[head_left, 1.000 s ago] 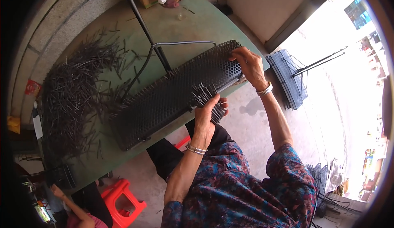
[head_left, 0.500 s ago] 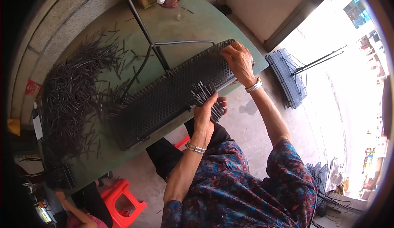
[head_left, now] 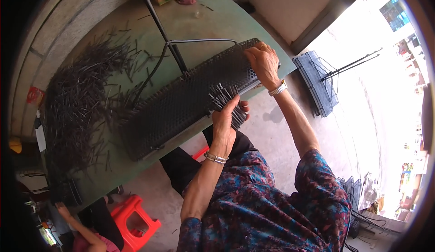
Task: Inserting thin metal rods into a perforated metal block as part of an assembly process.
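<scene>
Long, black, rectangular panel with rows of small round holes point(head_left: 163, 120), lying on the green tabletop point(head_left: 217, 23), long axis slanting from lower left to upper right, near long edge roughly along the table's edge. Left hand point(head_left: 223, 124), closed around a thick bundle of thin, dark grey strips point(head_left: 219, 96), just at the panel's near long edge, right of its middle, strip ends fanned toward the holes. Right hand point(head_left: 264, 66), nearer the panel's upper-right end, bent over with fingers curled down at the surface; cannot tell whether pinching a strip or bare. Main relation: bundle to the left of the right fingertips and closer to the body, panel running down and leftward from the same fingertips. Black metal pole with forked rods point(head_left: 155, 18), on the panel's far side. Heap of loose dark strips point(head_left: 77, 102), left of the panel, well apart from both hands.
</scene>
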`<action>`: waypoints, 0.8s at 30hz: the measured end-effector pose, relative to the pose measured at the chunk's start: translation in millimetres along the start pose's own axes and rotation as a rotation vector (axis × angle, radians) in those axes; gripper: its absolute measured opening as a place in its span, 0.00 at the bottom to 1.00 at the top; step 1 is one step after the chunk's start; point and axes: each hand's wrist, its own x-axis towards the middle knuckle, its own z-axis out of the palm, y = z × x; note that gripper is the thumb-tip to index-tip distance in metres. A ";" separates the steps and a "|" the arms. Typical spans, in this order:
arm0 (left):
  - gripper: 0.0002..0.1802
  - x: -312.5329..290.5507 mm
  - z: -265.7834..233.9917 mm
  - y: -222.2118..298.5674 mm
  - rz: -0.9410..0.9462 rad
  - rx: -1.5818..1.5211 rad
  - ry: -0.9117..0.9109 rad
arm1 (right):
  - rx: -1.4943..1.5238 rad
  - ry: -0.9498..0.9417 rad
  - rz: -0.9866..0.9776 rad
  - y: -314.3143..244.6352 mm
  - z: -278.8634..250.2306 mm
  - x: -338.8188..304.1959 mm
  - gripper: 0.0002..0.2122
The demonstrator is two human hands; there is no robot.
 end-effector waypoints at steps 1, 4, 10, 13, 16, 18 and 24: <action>0.12 -0.5 1.0 0.2 0.007 0.009 -0.002 | -0.015 0.003 0.028 0.7 0.6 -2.5 0.08; 0.12 -0.6 0.1 0.5 0.014 0.027 -0.006 | -0.066 0.063 0.019 -8.4 -6.7 -10.4 0.11; 0.10 -1.9 -2.1 2.3 0.008 0.100 -0.014 | 0.632 -0.691 0.173 -44.1 -53.4 -21.1 0.12; 0.13 -2.4 0.0 0.5 0.039 0.121 -0.047 | 0.671 -0.748 0.219 -47.1 -60.3 -25.7 0.09; 0.15 -1.1 -0.3 -0.7 0.035 0.114 -0.066 | 0.767 -0.795 0.336 -44.6 -64.8 -26.2 0.08; 0.15 1.8 -2.9 -1.9 0.017 0.103 -0.064 | 0.823 -0.800 0.363 -40.8 -68.2 -25.5 0.07; 0.12 4.7 -5.4 -0.7 -0.072 0.044 -0.017 | 0.471 -0.082 0.296 -19.0 -69.5 -3.6 0.04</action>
